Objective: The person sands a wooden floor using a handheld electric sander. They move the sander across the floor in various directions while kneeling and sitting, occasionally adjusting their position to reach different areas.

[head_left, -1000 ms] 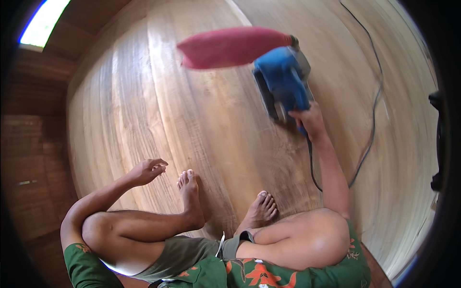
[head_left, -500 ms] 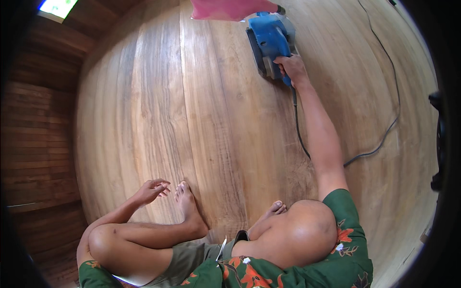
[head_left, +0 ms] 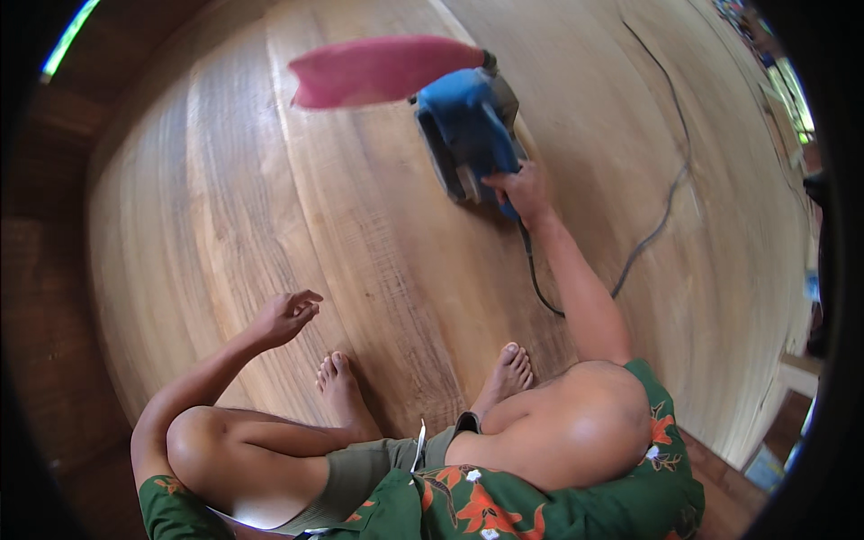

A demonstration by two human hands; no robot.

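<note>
We are closing our right hand (head_left: 526,191) around the blue handle (head_left: 495,148) of a blue, boxy handheld power sander (head_left: 459,112); the palm and most of the wrapped fingers are hiding from us behind the hand. The sander is sitting on the broad, brown wooden plank surface (head_left: 378,261), ahead of our feet and near the upper middle of the view. Its underside is facing the wood, so we are not seeing the contact, and its outlines are blurring slightly.

From its far end, a long, deep-pink cloth bag (head_left: 387,72) is stretching to the left; whether it is touching the planks we cannot tell. A thin black cord (head_left: 643,247) is leaving the handle's lower end, passing out of sight behind our right forearm, then curving up along the right side.

Our left hand (head_left: 283,319) is holding nothing: it is hanging with loosely curled fingers near our bare left foot (head_left: 342,391), and we cannot tell whether it is brushing the wood. Our bare right foot (head_left: 508,369) is resting on the planks, its heel hiding behind the leg. The lower edge is cutting off our green, orange-flowered shirt (head_left: 576,504). At the far right, small, cluttered shapes are dissolving into the dark rim.
</note>
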